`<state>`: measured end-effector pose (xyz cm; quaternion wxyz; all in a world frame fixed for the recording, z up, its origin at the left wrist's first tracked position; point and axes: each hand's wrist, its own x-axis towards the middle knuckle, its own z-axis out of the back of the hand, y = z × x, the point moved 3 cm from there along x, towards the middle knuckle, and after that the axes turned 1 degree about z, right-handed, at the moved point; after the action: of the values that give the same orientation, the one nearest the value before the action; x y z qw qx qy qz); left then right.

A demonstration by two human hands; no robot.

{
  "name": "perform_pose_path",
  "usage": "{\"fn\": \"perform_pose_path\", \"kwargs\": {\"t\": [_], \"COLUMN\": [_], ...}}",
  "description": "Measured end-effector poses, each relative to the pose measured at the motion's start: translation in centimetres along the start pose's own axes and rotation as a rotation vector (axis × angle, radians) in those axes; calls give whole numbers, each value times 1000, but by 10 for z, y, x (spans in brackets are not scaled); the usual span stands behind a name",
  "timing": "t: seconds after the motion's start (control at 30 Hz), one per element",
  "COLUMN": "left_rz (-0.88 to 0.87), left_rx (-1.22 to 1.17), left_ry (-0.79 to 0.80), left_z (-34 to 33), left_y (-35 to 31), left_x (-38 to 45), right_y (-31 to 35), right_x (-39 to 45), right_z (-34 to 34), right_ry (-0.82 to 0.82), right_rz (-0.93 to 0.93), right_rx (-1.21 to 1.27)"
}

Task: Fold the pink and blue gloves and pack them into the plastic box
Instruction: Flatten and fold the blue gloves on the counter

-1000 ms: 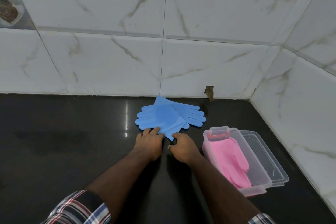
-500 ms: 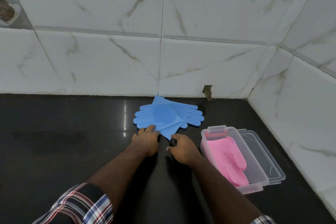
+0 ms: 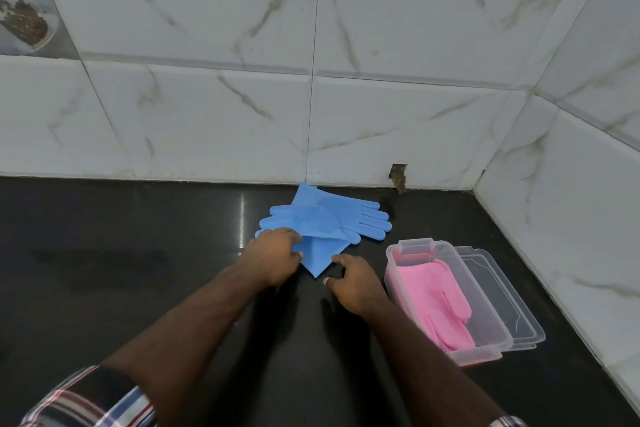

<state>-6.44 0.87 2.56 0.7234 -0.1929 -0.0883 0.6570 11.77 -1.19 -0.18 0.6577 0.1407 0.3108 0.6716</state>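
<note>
Blue gloves [image 3: 322, 222] lie crossed in a loose pile on the dark surface [image 3: 121, 270], close to the tiled wall [image 3: 381, 121], fingers fanned out left and right, cuffs pointing toward the person. Left hand [image 3: 273, 258] sits on the near-left part of the pile, fingers curled over a glove edge and gripping it, thumb against the cuff flap; likely gathering the layers to start a fold. Right hand [image 3: 353, 282] hovers just beside the cuff tip, fingers loosely bent, holding nothing, probably set to pin or catch the cuff as it folds.

Pink gloves [image 3: 436, 302] already lie flat inside the clear plastic box [image 3: 485, 355], which stands to the right of the hands. The lid [image 3: 498, 291] lies just behind the box on its far side, partly under it, so the box stays open for packing.

Judgement: pink half done, blue pair not yet folded. The box is near enough for a short transfer.
</note>
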Motion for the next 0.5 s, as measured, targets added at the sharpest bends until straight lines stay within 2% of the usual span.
{"fn": "perform_pose_path", "kwargs": {"t": [0.17,0.33,0.4,0.5], "left_rz": [-23,53,83,110], "left_rx": [-230,-344,-369,-414], "left_ry": [-94,-243,-274,-337], "left_z": [24,44,48,52], "left_y": [4,26,37,49], "left_x": [-30,-53,-59,-62], "right_y": [16,30,37,51], "right_x": [0,-3,-8,-19], "right_z": [-19,-28,-19,1], "right_ry": [-18,-82,-216,-443], "right_rz": [-59,-149,-24,176], "right_rx": [143,366,213,-211]}}
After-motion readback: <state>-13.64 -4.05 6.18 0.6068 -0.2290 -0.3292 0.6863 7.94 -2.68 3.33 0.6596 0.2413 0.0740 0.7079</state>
